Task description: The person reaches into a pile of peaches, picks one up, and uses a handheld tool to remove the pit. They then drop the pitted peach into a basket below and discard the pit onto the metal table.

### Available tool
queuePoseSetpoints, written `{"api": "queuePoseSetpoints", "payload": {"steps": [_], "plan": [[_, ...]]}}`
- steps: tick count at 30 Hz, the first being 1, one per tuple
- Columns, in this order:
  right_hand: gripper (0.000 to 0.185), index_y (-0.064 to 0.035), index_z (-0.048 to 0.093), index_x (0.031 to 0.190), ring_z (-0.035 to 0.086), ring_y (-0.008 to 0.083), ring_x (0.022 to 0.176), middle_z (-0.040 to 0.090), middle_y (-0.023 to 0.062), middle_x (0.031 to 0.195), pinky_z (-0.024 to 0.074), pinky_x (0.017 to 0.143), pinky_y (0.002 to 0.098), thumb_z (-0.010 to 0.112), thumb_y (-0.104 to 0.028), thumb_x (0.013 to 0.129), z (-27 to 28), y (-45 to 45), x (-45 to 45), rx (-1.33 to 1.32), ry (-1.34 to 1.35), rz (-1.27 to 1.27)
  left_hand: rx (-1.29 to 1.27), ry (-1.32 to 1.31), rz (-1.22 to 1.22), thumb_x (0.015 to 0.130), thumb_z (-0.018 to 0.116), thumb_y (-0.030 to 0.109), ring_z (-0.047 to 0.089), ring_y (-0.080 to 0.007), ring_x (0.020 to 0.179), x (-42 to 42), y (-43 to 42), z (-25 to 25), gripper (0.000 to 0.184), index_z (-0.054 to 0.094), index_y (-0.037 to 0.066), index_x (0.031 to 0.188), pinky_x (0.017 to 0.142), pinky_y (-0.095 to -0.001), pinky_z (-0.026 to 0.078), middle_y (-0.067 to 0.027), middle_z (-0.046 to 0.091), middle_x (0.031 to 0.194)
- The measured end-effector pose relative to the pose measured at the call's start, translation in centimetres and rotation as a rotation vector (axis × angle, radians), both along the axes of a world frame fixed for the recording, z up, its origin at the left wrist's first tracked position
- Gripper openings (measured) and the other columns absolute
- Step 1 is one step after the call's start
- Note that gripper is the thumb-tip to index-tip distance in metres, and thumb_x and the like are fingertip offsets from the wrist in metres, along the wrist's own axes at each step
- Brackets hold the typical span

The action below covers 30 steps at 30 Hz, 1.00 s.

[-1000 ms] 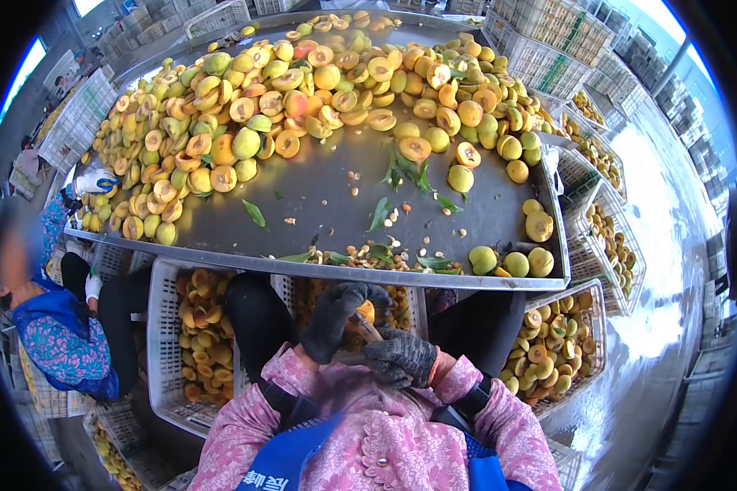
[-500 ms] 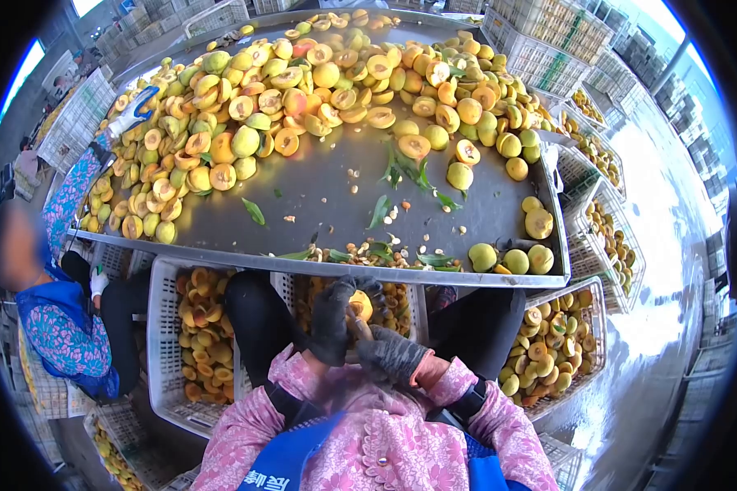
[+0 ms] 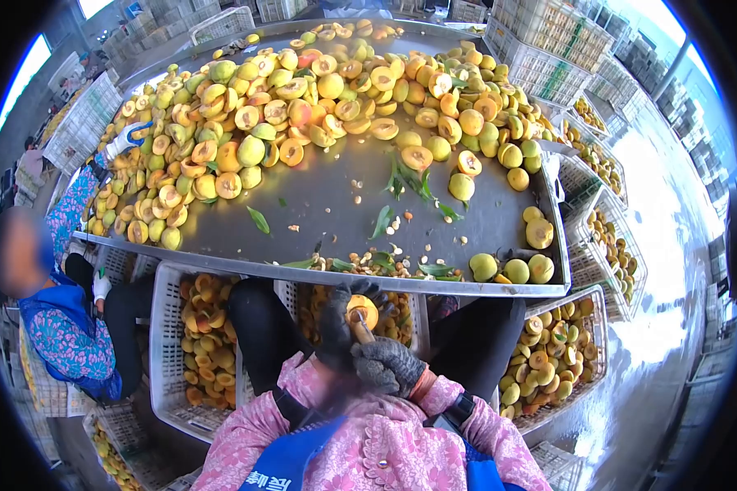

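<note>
My left hand (image 3: 332,329), in a dark grey glove, is closed around a yellow peach half (image 3: 363,306) in front of my lap. Its cut side faces up toward me. My gloved right hand (image 3: 389,365) is wrapped around the handle of a short hand tool (image 3: 362,331), which looks like a pitting tool. The tool's front end meets the peach's cut face, and its exact tip shape is too small to tell. Below the hands, a crate of peach halves (image 3: 397,321) sits between my knees, partly hidden.
A metal table (image 3: 327,213) with a raised rim stands ahead, heaped with halved peaches (image 3: 303,106); leaves and pits lie near its front edge. Crates of peaches (image 3: 157,352) flank my legs. At left sits a co-worker (image 3: 65,335), one gloved hand (image 3: 123,141) reaching onto the pile.
My right hand has turned and shifted slightly, and more of the peach's cut face shows. The co-worker's hand on the pile has drawn back toward the lower left.
</note>
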State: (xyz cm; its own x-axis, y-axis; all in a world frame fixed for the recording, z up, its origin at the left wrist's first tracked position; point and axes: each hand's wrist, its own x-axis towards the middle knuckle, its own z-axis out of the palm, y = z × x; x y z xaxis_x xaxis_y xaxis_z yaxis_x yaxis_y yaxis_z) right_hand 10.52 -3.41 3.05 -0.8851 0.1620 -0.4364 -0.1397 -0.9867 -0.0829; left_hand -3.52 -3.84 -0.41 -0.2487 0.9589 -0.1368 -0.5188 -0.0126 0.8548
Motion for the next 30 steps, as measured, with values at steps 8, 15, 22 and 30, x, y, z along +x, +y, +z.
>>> {"api": "queuePoseSetpoints", "payload": {"steps": [8, 15, 22, 30], "plan": [[0.014, -0.0051, 0.056, 0.096, 0.046, 0.0105, 0.043, 0.051, 0.0017, 0.058, 0.0341, 0.037, 0.0211, 0.059, -0.016, 0.088, 1.1, 0.0, 0.5, 0.133, -0.099, -0.015, -0.020, 0.300, 0.024, 0.098, 0.032, 0.027, 0.057, -0.0189, 0.095, 1.1, -0.4, 3.9, 0.034, 0.050, 0.001, 0.109, 0.087, -0.0348, 0.050, -0.0093, 0.056, 0.101], [0.034, -0.0094, 0.050, 0.116, 0.052, 0.0079, 0.058, 0.053, -0.0006, 0.080, 0.0415, 0.048, 0.0198, 0.062, -0.011, 0.084, 1.6, -0.3, 2.5, 0.303, 0.076, 0.006, 0.023, 0.744, 0.288, 0.090, 0.048, 0.014, 0.057, -0.0164, 0.083, -2.3, -0.2, 0.7, 0.017, 0.051, 0.001, 0.101, 0.078, -0.0273, 0.050, -0.0070, 0.057, 0.094], [0.039, -0.0046, 0.047, 0.121, 0.054, 0.0071, 0.079, 0.055, 0.0016, 0.100, 0.0442, 0.063, 0.0198, 0.060, -0.015, 0.086, -3.3, 0.2, 3.0, 1.111, -0.162, 0.153, 0.035, 1.273, 0.766, 0.083, 0.057, 0.006, 0.059, -0.0204, 0.085, -14.6, -5.4, 5.6, 0.024, 0.053, -0.001, 0.106, 0.079, -0.0322, 0.049, -0.0083, 0.058, 0.096], [0.031, -0.0050, 0.052, 0.113, 0.055, 0.0084, 0.081, 0.059, 0.0018, 0.091, 0.0460, 0.066, 0.0224, 0.062, -0.011, 0.084, -1.5, 4.2, 3.6, 1.084, -0.344, 0.418, -0.249, 1.345, 0.547, 0.084, 0.061, 0.012, 0.060, -0.0198, 0.087, -22.9, -5.7, 4.8, 0.026, 0.059, -0.002, 0.106, 0.077, -0.0312, 0.049, -0.0096, 0.064, 0.096]]}}
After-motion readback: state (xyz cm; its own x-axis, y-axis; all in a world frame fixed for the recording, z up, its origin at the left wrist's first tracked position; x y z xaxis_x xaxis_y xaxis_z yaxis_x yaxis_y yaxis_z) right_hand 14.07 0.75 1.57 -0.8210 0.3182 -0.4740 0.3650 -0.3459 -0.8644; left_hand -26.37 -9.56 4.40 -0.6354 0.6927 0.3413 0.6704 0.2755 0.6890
